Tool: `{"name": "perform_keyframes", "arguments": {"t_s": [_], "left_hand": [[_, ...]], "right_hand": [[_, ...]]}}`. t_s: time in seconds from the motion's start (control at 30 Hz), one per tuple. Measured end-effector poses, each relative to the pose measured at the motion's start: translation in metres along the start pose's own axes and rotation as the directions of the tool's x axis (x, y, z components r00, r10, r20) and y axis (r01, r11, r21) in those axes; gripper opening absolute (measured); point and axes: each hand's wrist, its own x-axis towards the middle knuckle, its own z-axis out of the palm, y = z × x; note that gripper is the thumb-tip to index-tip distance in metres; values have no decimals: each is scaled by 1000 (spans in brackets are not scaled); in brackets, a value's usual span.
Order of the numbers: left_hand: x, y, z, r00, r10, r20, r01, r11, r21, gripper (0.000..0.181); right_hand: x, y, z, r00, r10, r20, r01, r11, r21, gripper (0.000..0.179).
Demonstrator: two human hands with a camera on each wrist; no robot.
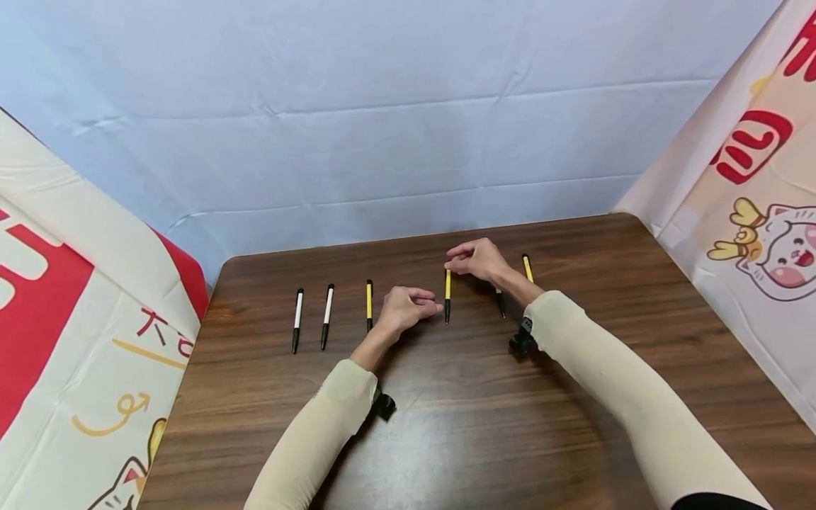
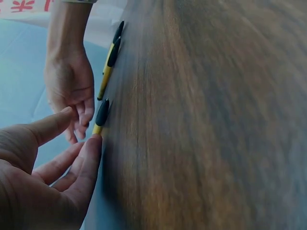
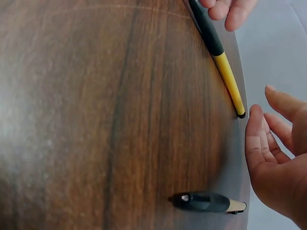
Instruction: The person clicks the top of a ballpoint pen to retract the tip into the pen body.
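A yellow pen with a black grip (image 1: 448, 289) lies upright in the picture between the two hands, on the wooden table. My left hand (image 1: 403, 309) is beside its black lower end, thumb and fingers apart in the left wrist view, with a fingertip close to the pen (image 2: 101, 114). At the pen's far end is my right hand (image 1: 478, 259), its fingers loosely extended. In the right wrist view, a small gap shows between those fingertips (image 3: 256, 112) and the end of the yellow barrel (image 3: 230, 84). Neither hand grips anything.
Two white pens (image 1: 297, 320) (image 1: 328, 316) and another yellow pen (image 1: 369, 301) lie left of the hands. A pen partly under the right wrist (image 1: 500, 303) and a yellow pen (image 1: 527, 267) lie to the right. Behind the table (image 1: 446, 439) hangs a pale cloth (image 1: 382, 142).
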Motion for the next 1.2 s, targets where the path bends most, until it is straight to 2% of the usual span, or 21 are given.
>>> {"name": "perform_keyframes", "arguments": {"t_s": [0.8, 1.2], "left_hand": [[7, 5, 14, 998, -24, -51, 27, 998, 65, 31], [12, 5, 21, 994, -12, -109, 38, 971, 238, 32]], "right_hand": [[5, 10, -1, 1000, 21, 17, -18, 993, -118, 37], [2, 8, 2, 1000, 8, 6, -7, 977, -214, 35]]}}
